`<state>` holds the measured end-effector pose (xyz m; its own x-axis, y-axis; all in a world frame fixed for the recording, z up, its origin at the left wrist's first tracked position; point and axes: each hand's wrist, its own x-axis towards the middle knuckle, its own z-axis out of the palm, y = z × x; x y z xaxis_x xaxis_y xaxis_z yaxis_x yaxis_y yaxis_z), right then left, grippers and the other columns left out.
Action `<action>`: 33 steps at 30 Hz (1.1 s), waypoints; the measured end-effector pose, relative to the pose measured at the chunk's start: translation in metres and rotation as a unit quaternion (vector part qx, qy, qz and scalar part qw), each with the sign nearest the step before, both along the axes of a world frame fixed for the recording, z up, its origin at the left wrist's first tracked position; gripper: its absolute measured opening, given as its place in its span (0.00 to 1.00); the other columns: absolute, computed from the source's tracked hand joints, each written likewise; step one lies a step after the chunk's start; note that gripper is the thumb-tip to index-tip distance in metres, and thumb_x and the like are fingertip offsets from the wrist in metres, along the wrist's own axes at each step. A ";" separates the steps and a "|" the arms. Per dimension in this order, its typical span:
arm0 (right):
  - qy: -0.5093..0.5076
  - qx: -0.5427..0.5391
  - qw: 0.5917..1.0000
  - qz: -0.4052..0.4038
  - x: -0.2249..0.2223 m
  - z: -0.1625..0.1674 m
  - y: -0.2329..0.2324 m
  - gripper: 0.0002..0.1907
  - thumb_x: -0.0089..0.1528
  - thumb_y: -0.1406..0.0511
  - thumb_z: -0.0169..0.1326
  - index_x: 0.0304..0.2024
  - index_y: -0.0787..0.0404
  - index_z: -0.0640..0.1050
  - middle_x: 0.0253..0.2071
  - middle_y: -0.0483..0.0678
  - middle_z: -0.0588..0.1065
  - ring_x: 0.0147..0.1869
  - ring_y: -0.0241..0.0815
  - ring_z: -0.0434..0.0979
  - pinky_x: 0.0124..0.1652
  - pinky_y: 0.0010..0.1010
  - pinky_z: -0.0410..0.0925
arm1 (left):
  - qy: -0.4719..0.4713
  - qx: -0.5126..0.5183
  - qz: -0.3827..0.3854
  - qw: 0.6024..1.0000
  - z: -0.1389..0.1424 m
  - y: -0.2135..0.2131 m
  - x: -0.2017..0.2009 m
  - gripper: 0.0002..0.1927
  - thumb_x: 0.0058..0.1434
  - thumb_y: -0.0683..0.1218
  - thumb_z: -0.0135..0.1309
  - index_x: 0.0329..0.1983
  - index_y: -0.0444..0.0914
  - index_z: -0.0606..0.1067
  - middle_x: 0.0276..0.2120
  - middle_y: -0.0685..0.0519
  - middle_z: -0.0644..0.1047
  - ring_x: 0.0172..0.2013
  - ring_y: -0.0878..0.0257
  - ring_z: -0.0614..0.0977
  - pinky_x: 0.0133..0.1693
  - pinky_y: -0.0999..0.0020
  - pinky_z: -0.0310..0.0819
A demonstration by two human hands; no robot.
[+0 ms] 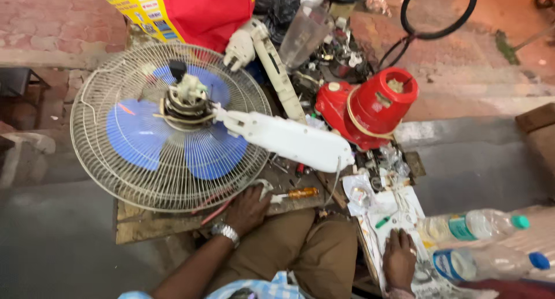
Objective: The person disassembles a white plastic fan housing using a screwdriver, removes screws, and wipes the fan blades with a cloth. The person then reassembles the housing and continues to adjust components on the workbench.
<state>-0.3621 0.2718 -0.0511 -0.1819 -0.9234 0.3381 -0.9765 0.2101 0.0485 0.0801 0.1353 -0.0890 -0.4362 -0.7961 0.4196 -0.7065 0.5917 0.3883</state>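
We look down on a cluttered wooden work board (139,226) at the centre of the frame. Our left hand (247,208), a metal watch (225,232) at its wrist, rests at lower centre with its fingers curled down on the board, just at the bottom rim of the fan; we cannot tell whether they clamp anything. Beside it to the right lies a screwdriver with an amber handle (300,192), near the hand but apart from it. The fan (167,125) fills the left half of the frame, lying grille-up, its wire guard over blue blades, with the bare motor (185,99) exposed at the hub and a white stand arm (289,140) stretching right and downward from it. Our right hand (399,258) sits at lower right, fingers together and laid flat on a crumpled sheet of paper (404,209), holding nothing. A small green-handled tool (383,221) lies just above that hand. A red mixer base (370,105) stands tilted at upper right of centre, and two plastic water bottles (471,225) lie at the lower right edge.
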 end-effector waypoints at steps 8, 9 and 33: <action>-0.015 0.067 0.997 0.020 -0.027 0.003 -0.001 0.24 0.55 0.73 0.48 0.54 0.65 0.78 0.63 0.65 0.71 0.66 0.66 0.69 0.60 0.46 0.67 | -0.014 0.043 0.017 0.999 0.010 0.000 0.003 0.20 0.59 0.47 0.56 0.55 0.40 0.75 0.54 0.41 0.73 0.52 0.44 0.74 0.51 0.47 0.70; -0.023 0.073 0.997 0.011 -0.028 0.004 -0.001 0.22 0.55 0.73 0.48 0.53 0.65 0.78 0.63 0.64 0.71 0.65 0.65 0.71 0.59 0.46 0.68 | -0.013 0.037 0.017 0.999 0.011 0.000 0.003 0.21 0.58 0.47 0.56 0.55 0.40 0.75 0.54 0.42 0.73 0.52 0.44 0.74 0.51 0.48 0.71; -0.086 -0.017 0.993 -0.076 -0.041 -0.001 0.004 0.10 0.61 0.66 0.54 0.42 0.59 0.84 0.47 0.56 0.80 0.50 0.60 0.79 0.52 0.46 0.72 | 0.000 0.094 -0.003 0.996 0.009 -0.005 0.008 0.21 0.61 0.46 0.56 0.58 0.40 0.73 0.53 0.41 0.73 0.51 0.45 0.75 0.50 0.51 0.72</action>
<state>-0.4033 0.2761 -0.0517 -0.3762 -0.8697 0.3195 -0.9265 0.3544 -0.1263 0.0878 0.1298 -0.0802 -0.4415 -0.8579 0.2628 -0.7033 0.5127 0.4924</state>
